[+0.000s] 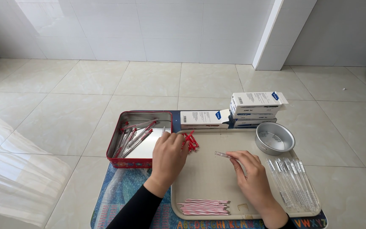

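My left hand (168, 159) rests on the left edge of a beige tray (208, 178), its fingertips touching a small pile of red pen caps (190, 142). My right hand (250, 174) holds a clear pen barrel (224, 155) that points left over the tray's middle. A bundle of red-and-white striped refills (204, 207) lies at the tray's near edge. Several clear pen barrels (291, 182) lie in a row on the tray's right side.
A red-walled metal tin (140, 162) with several assembled red-and-white pens (134, 138) sits left of the tray. White and blue cardboard boxes (253, 108) stack behind it. A round metal pan (275, 138) stands at the right. A patterned mat lies underneath, on a tiled floor.
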